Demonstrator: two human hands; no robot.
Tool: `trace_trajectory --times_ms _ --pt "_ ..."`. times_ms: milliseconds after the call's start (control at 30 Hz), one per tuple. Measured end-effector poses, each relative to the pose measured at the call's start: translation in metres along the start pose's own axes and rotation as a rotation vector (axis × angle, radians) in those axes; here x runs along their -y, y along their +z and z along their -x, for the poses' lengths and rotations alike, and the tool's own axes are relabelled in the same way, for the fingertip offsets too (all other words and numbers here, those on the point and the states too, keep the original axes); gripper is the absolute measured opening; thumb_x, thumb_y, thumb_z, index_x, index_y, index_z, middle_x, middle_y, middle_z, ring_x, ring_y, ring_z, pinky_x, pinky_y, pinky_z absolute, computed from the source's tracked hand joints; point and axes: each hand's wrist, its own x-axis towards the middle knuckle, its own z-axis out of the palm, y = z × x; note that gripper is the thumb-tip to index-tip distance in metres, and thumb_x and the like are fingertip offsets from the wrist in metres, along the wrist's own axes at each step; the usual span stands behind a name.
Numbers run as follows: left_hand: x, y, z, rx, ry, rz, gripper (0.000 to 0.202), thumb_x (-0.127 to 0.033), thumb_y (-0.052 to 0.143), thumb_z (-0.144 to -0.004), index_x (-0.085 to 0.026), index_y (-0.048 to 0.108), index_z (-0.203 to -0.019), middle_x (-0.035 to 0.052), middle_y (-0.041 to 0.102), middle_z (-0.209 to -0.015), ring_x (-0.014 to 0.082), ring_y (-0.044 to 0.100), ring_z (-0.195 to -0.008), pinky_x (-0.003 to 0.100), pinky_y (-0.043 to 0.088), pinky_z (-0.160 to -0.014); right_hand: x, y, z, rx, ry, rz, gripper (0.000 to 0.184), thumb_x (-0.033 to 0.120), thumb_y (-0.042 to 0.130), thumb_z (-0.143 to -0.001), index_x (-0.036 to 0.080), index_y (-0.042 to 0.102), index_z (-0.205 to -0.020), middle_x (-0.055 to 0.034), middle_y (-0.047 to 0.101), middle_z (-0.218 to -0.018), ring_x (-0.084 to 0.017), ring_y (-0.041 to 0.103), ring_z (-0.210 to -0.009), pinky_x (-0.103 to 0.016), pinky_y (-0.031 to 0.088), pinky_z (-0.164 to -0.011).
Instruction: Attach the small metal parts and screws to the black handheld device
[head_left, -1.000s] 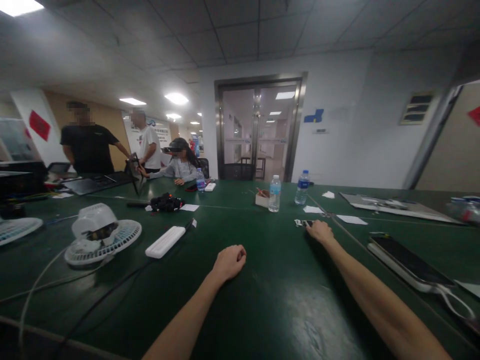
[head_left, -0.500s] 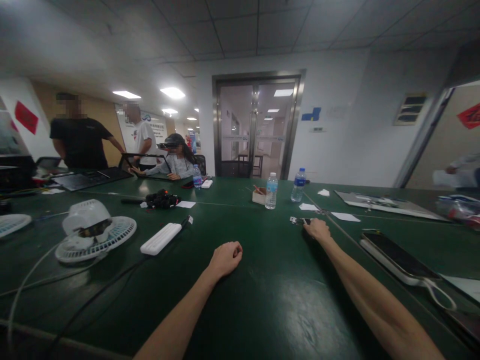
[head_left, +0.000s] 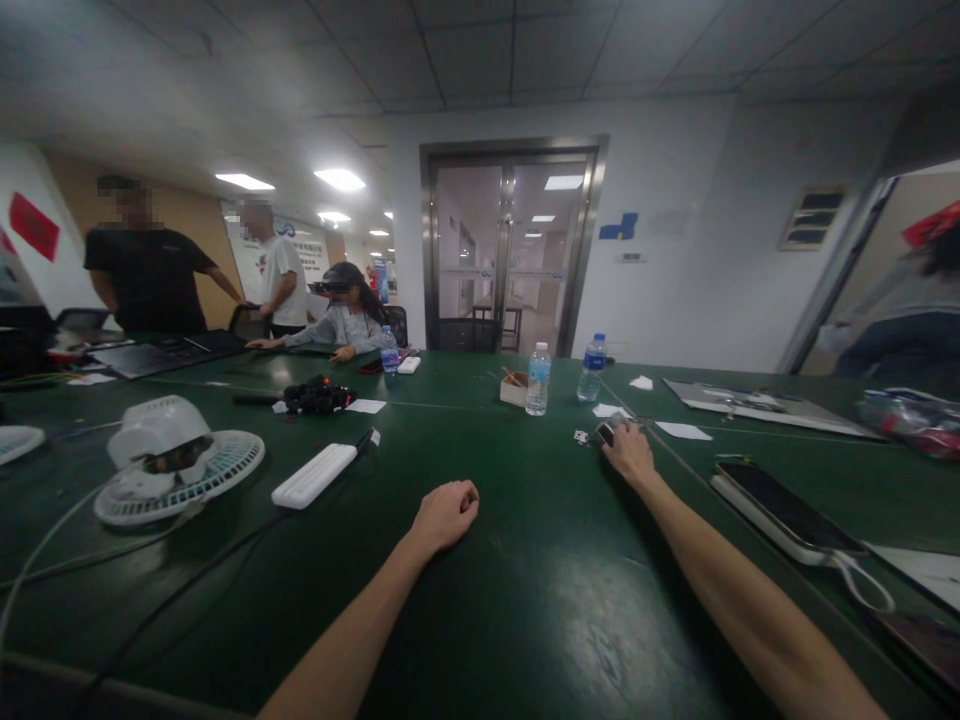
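My right hand (head_left: 631, 455) reaches far forward over the green table. Its fingers are closed on a small dark object with a pale edge (head_left: 606, 432), too small to name and partly covered by the fingers. Just left of it lies a small white-and-black piece (head_left: 581, 437) on the tabletop. A white paper slip (head_left: 609, 410) is behind the hand. My left hand (head_left: 448, 515) rests on the table nearer to me, its fingers curled in a loose fist, with nothing visible in it.
Two water bottles (head_left: 538, 380) and a small box (head_left: 514, 388) stand ahead. A white power strip (head_left: 315, 476) and a fan (head_left: 180, 465) lie left, with cables. At right is a phone (head_left: 787, 505) on a white case. People are across the table.
My right hand has turned, and the dark object has tilted up, apart from the white-and-black piece. My left hand keeps its pose. Across the table, the seated person's dark frame has been lowered.
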Motion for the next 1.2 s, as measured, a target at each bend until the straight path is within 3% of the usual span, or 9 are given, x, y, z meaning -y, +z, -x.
trace_trajectory --times_ms 233,667,800,967,1100,1200 --pt "0.001 0.001 0.000 -0.004 0.014 0.009 0.020 -0.029 0.041 -0.086 -0.021 0.059 -0.093 0.0016 0.060 -0.086 0.0159 0.056 -0.081 0.027 0.044 -0.070 -0.003 0.000 0.001 -0.007 -0.149 0.051 0.026 0.025 0.047 -0.085 0.013 0.051 -0.107 -0.0151 0.045 -0.113 -0.025 0.045 -0.104 -0.032 0.041 -0.081" --pt "0.000 -0.001 -0.001 0.006 0.005 0.004 0.019 -0.030 0.043 -0.085 -0.021 0.059 -0.092 0.0020 0.060 -0.086 0.0158 0.056 -0.080 0.027 0.044 -0.069 -0.017 0.007 -0.009 -0.062 -0.192 0.008 0.027 0.023 0.052 -0.078 0.012 0.055 -0.103 -0.0164 0.049 -0.110 -0.027 0.048 -0.101 -0.033 0.040 -0.080" --pt "0.000 -0.001 0.000 0.010 -0.001 0.017 0.019 -0.030 0.043 -0.085 -0.021 0.059 -0.092 0.0018 0.060 -0.086 0.0154 0.056 -0.079 0.027 0.044 -0.068 -0.023 0.007 -0.015 -0.054 -0.139 -0.085 0.037 0.032 0.055 -0.076 0.010 0.057 -0.106 -0.0169 0.053 -0.110 -0.027 0.052 -0.099 -0.032 0.041 -0.080" --pt "0.001 0.001 -0.001 -0.010 0.014 -0.001 0.019 -0.030 0.042 -0.085 -0.021 0.059 -0.091 0.0017 0.060 -0.084 0.0158 0.056 -0.079 0.026 0.043 -0.067 -0.031 0.005 -0.022 0.183 -0.079 -0.368 0.042 0.047 0.053 -0.078 0.012 0.066 -0.098 -0.0119 0.064 -0.097 -0.024 0.058 -0.092 -0.031 0.043 -0.080" --pt "0.002 0.002 -0.001 -0.018 0.019 -0.001 0.019 -0.030 0.042 -0.085 -0.022 0.059 -0.091 0.0016 0.060 -0.083 0.0161 0.056 -0.078 0.027 0.043 -0.067 -0.037 0.007 -0.024 0.248 0.029 -0.602 0.041 0.044 0.055 -0.077 0.013 0.068 -0.100 -0.0110 0.066 -0.101 -0.024 0.059 -0.095 -0.031 0.044 -0.081" --pt "0.002 0.001 -0.001 -0.007 0.016 0.015 0.020 -0.030 0.042 -0.085 -0.022 0.058 -0.092 0.0016 0.060 -0.085 0.0162 0.056 -0.079 0.027 0.043 -0.068 -0.040 0.008 -0.024 0.277 0.156 -0.751 0.040 0.042 0.056 -0.076 0.011 0.067 -0.097 -0.0114 0.068 -0.090 -0.022 0.062 -0.084 -0.029 0.047 -0.072"
